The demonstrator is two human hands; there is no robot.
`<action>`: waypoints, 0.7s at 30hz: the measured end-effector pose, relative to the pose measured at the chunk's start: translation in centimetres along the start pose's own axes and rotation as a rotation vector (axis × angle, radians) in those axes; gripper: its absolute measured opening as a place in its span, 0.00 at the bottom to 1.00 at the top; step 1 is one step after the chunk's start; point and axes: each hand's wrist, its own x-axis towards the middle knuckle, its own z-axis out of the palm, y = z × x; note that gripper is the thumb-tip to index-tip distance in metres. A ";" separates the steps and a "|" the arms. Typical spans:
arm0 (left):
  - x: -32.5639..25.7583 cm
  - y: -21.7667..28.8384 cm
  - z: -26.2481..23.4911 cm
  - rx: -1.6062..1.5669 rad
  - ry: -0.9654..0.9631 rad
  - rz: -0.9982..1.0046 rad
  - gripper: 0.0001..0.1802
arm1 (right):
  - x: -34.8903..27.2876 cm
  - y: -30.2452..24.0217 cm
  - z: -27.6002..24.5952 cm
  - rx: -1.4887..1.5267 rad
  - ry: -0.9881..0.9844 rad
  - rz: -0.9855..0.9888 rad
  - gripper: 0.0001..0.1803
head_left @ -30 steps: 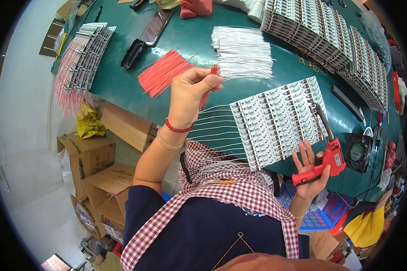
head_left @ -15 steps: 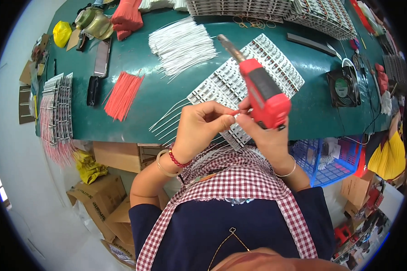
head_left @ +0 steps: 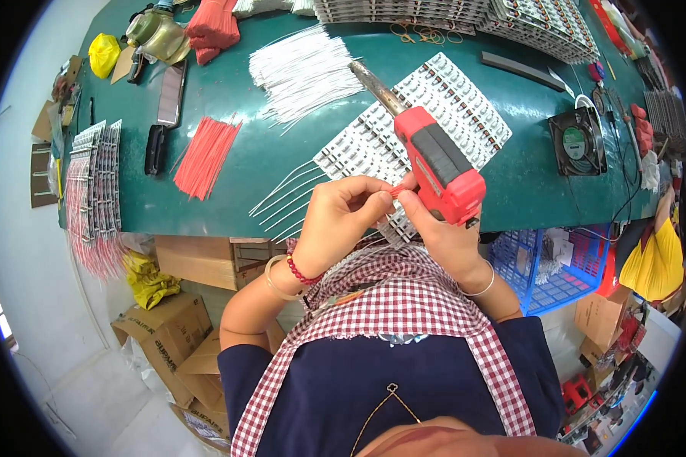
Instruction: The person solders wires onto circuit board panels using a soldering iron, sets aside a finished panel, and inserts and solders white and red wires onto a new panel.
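Two bare hands work close together at the near edge of a green-topped bench (head_left: 297,183), fingertips almost meeting.

Item 1: left hand (head_left: 341,217), wearing a red bead bracelet and a clear bangle, thumb and forefinger pinched on the end of a short red insulated wire (head_left: 393,190).

Item 2: right hand (head_left: 443,232), thin bangle at the wrist, wrapped around the grip of a red pistol-shaped soldering gun (head_left: 434,164); its fingertips also touch the red wire. The gun's metal barrel points up and away from the body, slanting toward the left hand's side.

Item 3: white rectangular panel of small circuit boards (head_left: 434,114), lying flat just beyond both hands. Its long axis runs diagonally, near corner under the hands, far corner out on the right hand's side. White wire leads (head_left: 286,194) fan from its near edge toward the left hand, which is the nearer of the two to them.

Item 4: loose bundle of red wires (head_left: 204,156), well out on the left hand's side, lying roughly away from the body.

Item 5: heap of white wires (head_left: 301,72), beyond the left hand.

Item 6: small black square cooling fan (head_left: 578,141), out past the right hand.

Item 7: blue plastic crate (head_left: 552,266), below the bench beside the right forearm.
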 end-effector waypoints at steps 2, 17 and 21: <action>0.0 -0.2 0.0 0.017 0.002 0.019 0.08 | -0.1 0.5 0.0 -0.021 -0.002 -0.021 0.18; -0.2 -0.5 0.2 0.208 0.092 0.176 0.05 | 0.1 0.7 0.0 -0.110 -0.060 -0.111 0.25; 0.0 0.3 -0.1 0.437 0.053 0.289 0.05 | 0.3 0.6 0.0 -0.118 -0.059 -0.056 0.25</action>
